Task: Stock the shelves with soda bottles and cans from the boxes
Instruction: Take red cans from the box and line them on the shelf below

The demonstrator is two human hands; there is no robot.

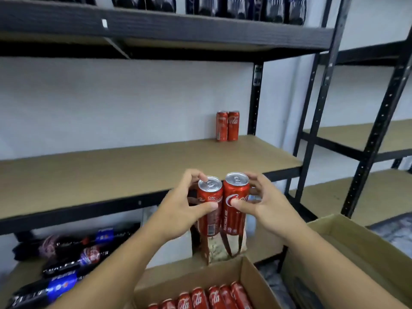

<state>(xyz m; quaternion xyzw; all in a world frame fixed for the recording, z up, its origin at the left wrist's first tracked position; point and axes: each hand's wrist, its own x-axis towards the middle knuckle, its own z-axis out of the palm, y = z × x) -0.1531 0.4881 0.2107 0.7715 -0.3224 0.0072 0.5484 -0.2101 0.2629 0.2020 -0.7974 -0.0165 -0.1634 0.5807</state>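
**Cans: two in hand, just short of the shelf**

Cans upright, long axes vertical, sides touching. Left can [210, 192] is gripped by the left hand [182, 210], right can [236, 190] by the right hand [267, 206]; fingers [195, 175] curl round each, thumbs in front. Both are held before the middle shelf [111, 175] edge — the shelved pair [227, 126] stands farther back, to the right. Labels: Coca-Cola script; "Coke" on the left can.
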